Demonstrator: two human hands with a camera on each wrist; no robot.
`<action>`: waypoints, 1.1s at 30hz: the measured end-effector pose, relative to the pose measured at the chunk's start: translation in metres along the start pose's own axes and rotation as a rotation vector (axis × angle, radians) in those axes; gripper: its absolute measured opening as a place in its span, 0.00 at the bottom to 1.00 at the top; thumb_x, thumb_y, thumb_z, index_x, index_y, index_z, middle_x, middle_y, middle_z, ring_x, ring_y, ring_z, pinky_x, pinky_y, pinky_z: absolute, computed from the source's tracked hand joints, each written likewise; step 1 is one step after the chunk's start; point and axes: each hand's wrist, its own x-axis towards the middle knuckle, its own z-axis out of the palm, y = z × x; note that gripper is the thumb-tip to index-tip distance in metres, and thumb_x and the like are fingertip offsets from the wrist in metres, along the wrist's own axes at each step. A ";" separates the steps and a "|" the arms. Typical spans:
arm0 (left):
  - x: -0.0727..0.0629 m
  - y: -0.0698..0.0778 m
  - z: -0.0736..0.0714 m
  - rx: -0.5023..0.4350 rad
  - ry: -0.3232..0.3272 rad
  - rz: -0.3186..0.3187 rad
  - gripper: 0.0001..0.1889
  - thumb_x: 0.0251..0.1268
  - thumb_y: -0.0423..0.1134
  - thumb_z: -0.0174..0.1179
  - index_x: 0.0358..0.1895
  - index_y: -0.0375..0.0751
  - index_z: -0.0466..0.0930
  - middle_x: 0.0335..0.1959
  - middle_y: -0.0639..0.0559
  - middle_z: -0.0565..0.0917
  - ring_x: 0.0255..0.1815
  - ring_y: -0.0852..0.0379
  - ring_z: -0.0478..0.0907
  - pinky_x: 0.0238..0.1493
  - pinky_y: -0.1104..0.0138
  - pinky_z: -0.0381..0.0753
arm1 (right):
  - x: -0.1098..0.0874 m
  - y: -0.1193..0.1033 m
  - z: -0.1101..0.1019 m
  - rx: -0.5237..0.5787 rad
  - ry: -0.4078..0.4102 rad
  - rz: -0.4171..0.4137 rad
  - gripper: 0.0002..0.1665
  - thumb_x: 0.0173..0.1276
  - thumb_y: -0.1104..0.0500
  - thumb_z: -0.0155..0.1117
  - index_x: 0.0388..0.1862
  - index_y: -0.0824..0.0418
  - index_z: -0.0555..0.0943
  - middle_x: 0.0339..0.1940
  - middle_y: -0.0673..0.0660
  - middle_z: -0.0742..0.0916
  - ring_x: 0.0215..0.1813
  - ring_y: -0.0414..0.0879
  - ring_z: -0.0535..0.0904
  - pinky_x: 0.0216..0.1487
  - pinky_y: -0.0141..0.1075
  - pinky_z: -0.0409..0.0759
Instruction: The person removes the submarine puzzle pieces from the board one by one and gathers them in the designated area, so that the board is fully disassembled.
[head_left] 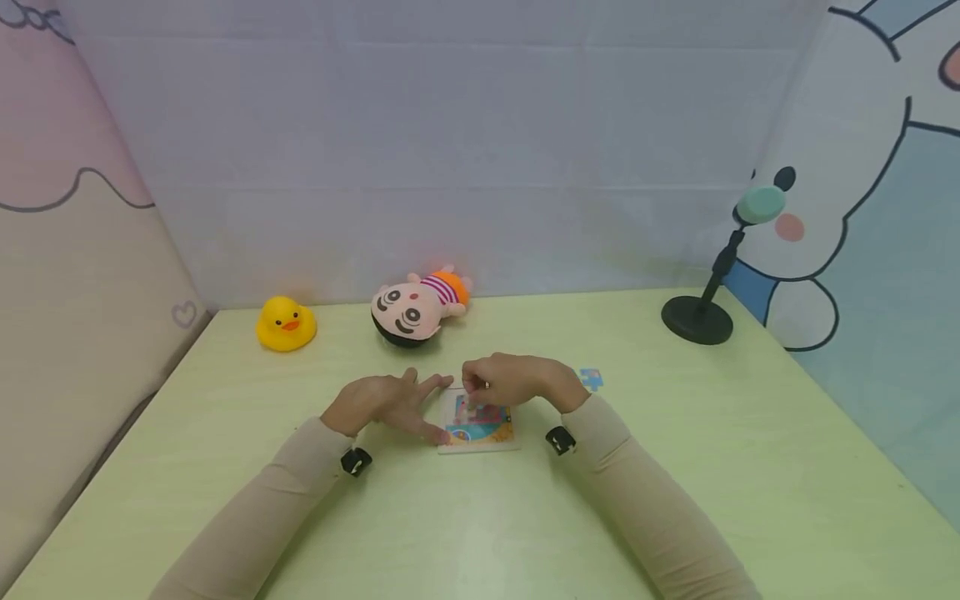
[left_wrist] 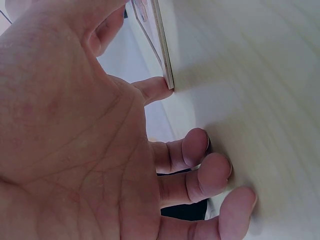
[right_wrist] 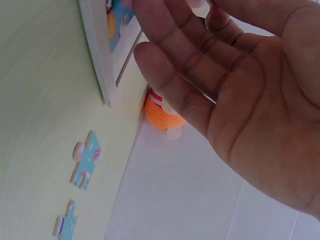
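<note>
A small jigsaw board (head_left: 480, 448) with a pale border and a colourful picture lies flat on the table. My left hand (head_left: 393, 404) is at its left side with thumb and forefinger spread. In the left wrist view, a fingertip (left_wrist: 159, 89) touches a corner of the board (left_wrist: 165, 55), and the other fingers rest near the tabletop. Over the upper left of the picture, my right hand (head_left: 510, 379) bends down with curled fingers. Its fingertips run out of the right wrist view, so whether they pinch a piece is hidden. Loose blue puzzle pieces (right_wrist: 86, 161) lie beyond the right hand.
At the back of the table are a yellow rubber duck (head_left: 287, 324) on the left and a plush doll (head_left: 412, 312) lying on its side. A black stand (head_left: 697, 320) with a mint-green head is at the back right. A pale cloth wall (head_left: 480, 167) closes the far edge.
</note>
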 end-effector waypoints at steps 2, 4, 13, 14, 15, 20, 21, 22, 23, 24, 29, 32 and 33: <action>0.001 -0.001 0.001 -0.001 0.001 -0.003 0.53 0.53 0.78 0.58 0.81 0.65 0.47 0.59 0.40 0.68 0.40 0.48 0.76 0.42 0.52 0.76 | -0.001 0.001 -0.002 -0.012 0.004 -0.001 0.05 0.77 0.59 0.58 0.37 0.55 0.74 0.31 0.48 0.80 0.30 0.38 0.73 0.35 0.32 0.71; 0.002 -0.001 0.001 -0.002 0.003 -0.007 0.53 0.52 0.78 0.58 0.80 0.66 0.48 0.60 0.40 0.68 0.39 0.48 0.76 0.41 0.52 0.76 | -0.002 0.002 -0.004 -0.012 0.004 -0.003 0.05 0.77 0.60 0.58 0.37 0.56 0.74 0.31 0.47 0.79 0.30 0.38 0.72 0.35 0.32 0.71; 0.000 0.000 0.001 -0.021 -0.004 -0.003 0.53 0.53 0.77 0.59 0.81 0.64 0.48 0.62 0.38 0.68 0.41 0.47 0.76 0.45 0.50 0.76 | -0.007 0.005 -0.007 -0.011 0.004 -0.019 0.05 0.74 0.61 0.60 0.36 0.56 0.75 0.30 0.47 0.78 0.31 0.38 0.71 0.36 0.32 0.71; -0.001 0.000 0.001 -0.020 -0.003 -0.001 0.53 0.53 0.77 0.58 0.81 0.64 0.48 0.62 0.38 0.67 0.42 0.47 0.76 0.45 0.49 0.76 | -0.007 0.006 -0.007 -0.012 0.006 -0.020 0.05 0.74 0.61 0.60 0.36 0.56 0.75 0.30 0.47 0.78 0.31 0.38 0.71 0.36 0.32 0.71; 0.000 0.000 0.001 -0.019 -0.001 -0.001 0.53 0.53 0.77 0.59 0.80 0.64 0.48 0.63 0.38 0.67 0.42 0.47 0.76 0.46 0.49 0.76 | -0.007 0.007 -0.007 -0.009 0.008 -0.021 0.05 0.74 0.62 0.60 0.36 0.56 0.75 0.30 0.47 0.78 0.31 0.39 0.71 0.36 0.32 0.71; 0.002 -0.001 0.001 -0.017 0.011 0.002 0.53 0.52 0.78 0.59 0.80 0.65 0.49 0.63 0.38 0.68 0.41 0.47 0.76 0.45 0.50 0.76 | -0.009 0.009 -0.009 0.011 -0.001 -0.016 0.05 0.75 0.61 0.59 0.37 0.57 0.75 0.31 0.48 0.78 0.32 0.39 0.71 0.36 0.32 0.71; 0.002 -0.001 0.002 -0.019 0.012 0.004 0.53 0.52 0.78 0.59 0.80 0.65 0.49 0.63 0.38 0.68 0.42 0.47 0.76 0.46 0.50 0.76 | -0.010 0.010 -0.010 0.017 -0.004 -0.011 0.05 0.75 0.61 0.59 0.37 0.57 0.75 0.31 0.48 0.78 0.32 0.39 0.71 0.36 0.32 0.72; 0.002 -0.001 0.002 -0.021 0.012 0.006 0.53 0.52 0.78 0.59 0.80 0.65 0.49 0.63 0.38 0.68 0.42 0.47 0.76 0.46 0.50 0.76 | -0.010 0.010 -0.010 0.017 -0.008 -0.004 0.05 0.75 0.61 0.59 0.37 0.57 0.75 0.31 0.48 0.78 0.32 0.39 0.72 0.36 0.31 0.72; 0.002 -0.001 0.002 -0.023 0.012 0.006 0.53 0.52 0.78 0.59 0.80 0.65 0.49 0.63 0.38 0.67 0.42 0.47 0.76 0.46 0.49 0.76 | -0.011 0.011 -0.011 0.026 -0.012 0.005 0.05 0.75 0.61 0.59 0.37 0.57 0.75 0.31 0.48 0.78 0.32 0.39 0.72 0.36 0.32 0.72; 0.002 -0.001 0.002 -0.025 0.011 0.006 0.53 0.52 0.78 0.59 0.80 0.65 0.49 0.64 0.38 0.67 0.42 0.47 0.76 0.46 0.49 0.76 | -0.012 0.011 -0.011 0.030 -0.015 0.014 0.05 0.76 0.61 0.59 0.37 0.57 0.74 0.31 0.48 0.78 0.32 0.39 0.72 0.36 0.32 0.72; 0.001 -0.001 0.002 -0.030 0.014 -0.001 0.53 0.52 0.78 0.59 0.80 0.66 0.49 0.64 0.38 0.67 0.43 0.47 0.76 0.46 0.49 0.76 | -0.016 0.011 -0.015 0.055 -0.021 0.050 0.05 0.76 0.61 0.60 0.37 0.58 0.74 0.31 0.49 0.79 0.31 0.41 0.74 0.35 0.32 0.73; 0.002 -0.001 0.003 -0.033 0.015 -0.008 0.53 0.52 0.78 0.59 0.80 0.67 0.49 0.65 0.38 0.67 0.43 0.47 0.76 0.47 0.49 0.76 | -0.018 0.012 -0.017 0.062 -0.021 0.055 0.05 0.75 0.61 0.60 0.37 0.58 0.75 0.31 0.50 0.79 0.31 0.41 0.75 0.35 0.32 0.73; 0.002 -0.001 0.003 -0.034 0.014 -0.009 0.53 0.52 0.78 0.59 0.80 0.66 0.49 0.65 0.38 0.67 0.44 0.47 0.76 0.47 0.49 0.76 | -0.018 0.013 -0.017 0.062 -0.021 0.053 0.05 0.76 0.61 0.60 0.37 0.59 0.75 0.31 0.50 0.79 0.31 0.41 0.75 0.34 0.32 0.73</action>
